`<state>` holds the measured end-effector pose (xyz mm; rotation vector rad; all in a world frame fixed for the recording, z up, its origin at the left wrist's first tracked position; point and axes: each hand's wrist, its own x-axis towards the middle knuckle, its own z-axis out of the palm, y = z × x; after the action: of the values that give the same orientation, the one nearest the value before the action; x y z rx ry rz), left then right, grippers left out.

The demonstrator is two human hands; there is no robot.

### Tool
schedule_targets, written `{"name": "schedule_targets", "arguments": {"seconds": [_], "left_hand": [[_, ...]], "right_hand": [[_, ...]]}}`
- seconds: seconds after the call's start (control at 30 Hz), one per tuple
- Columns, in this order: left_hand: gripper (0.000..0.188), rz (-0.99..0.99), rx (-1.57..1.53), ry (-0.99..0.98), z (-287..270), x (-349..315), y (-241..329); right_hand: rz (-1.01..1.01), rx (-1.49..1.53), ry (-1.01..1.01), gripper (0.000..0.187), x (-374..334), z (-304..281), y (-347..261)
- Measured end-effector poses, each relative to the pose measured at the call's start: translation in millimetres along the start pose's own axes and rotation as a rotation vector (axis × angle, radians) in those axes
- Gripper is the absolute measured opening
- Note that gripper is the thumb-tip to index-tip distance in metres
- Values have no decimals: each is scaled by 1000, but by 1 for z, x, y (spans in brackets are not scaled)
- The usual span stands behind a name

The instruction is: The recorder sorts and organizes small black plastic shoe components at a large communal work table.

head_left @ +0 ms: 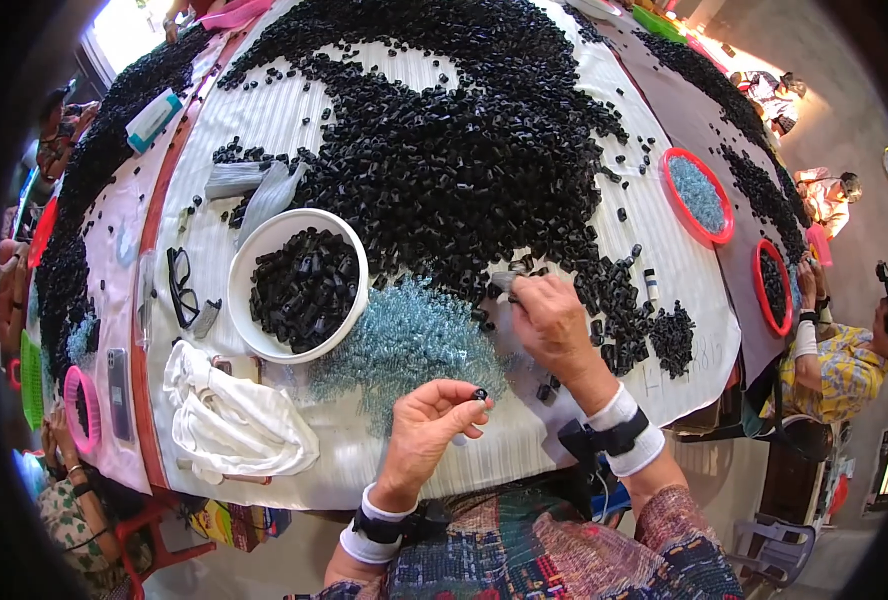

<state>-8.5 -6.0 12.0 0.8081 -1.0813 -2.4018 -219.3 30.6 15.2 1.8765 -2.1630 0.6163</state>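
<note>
Near the table's front edge, my left hand (426, 432) pinches a small black ring-like part (480, 394) between thumb and fingertips. Farther forward and to the right, my right hand (552, 318) is closed at the edge of a large heap of small black cylindrical parts (444, 170). Something greyish shows at its fingertips, but what they hold is hidden. Between and left of the hands spreads a pile of tiny clear bluish pieces (414, 330). A white bowl (356, 250) of finished-looking black parts stands left of that pile.
A white cloth (239, 415), black eyeglasses (181, 285) and grey strips (269, 200) lie at the left. A smaller black pile (673, 338) is at the right. Red baskets (726, 230) stand on the neighbouring table, where a co-worker in yellow (834, 370) sits.
</note>
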Motion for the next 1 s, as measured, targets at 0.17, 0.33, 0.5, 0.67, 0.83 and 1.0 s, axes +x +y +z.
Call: {"name": "schedule_targets", "arguments": {"seconds": [0.17, 0.33, 0.5, 0.67, 0.83, 1.0], "left_hand": [[19, 16, -51, -5, 2, -1, 1], [14, 82, -1, 21, 19, -10, 4], [19, 109, 60, 17, 27, -15, 0], [19, 148, 119, 48, 31, -18, -3], [18, 151, 162, 53, 31, -19, -7], [16, 114, 223, 54, 30, -19, -9]], "right_hand": [[366, 748, -27, 28, -18, -44, -38], [295, 789, 61, 31, -44, -58, -61], [191, 667, 100, 28, -57, -61, -63], [145, 624, 118, 28, -63, -59, -61], [109, 599, 154, 27, -68, -59, -59], [85, 614, 43, 22, -70, -64, -57]]}}
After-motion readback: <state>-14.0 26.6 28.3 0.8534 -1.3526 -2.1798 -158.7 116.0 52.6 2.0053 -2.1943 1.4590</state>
